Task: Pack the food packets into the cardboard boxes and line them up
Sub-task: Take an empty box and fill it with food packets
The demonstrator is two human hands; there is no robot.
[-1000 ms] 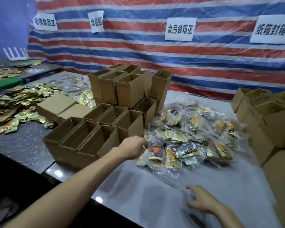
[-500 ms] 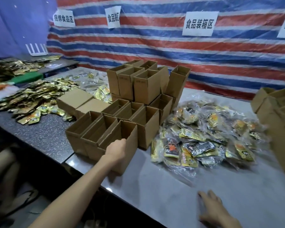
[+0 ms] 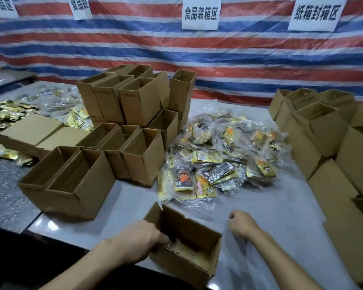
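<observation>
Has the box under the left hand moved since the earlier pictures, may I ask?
Yes. The open box, gripped by the left hand, has left the front row of boxes and come nearer the person.

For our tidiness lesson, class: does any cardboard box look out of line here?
Yes: the open box gripped by the left hand sits askew at the near edge of the table, apart from the other boxes in rows.

Lower centre: one open cardboard box [image 3: 194, 235], left hand [image 3: 142, 237] gripping its left wall; right hand [image 3: 241, 223] just beside, fingers curled, holding nothing.
Centre: food packets [image 3: 220, 162], heaped on the table [image 3: 281, 216].
Centre left: empty boxes [image 3: 124, 122], stacked.
</observation>
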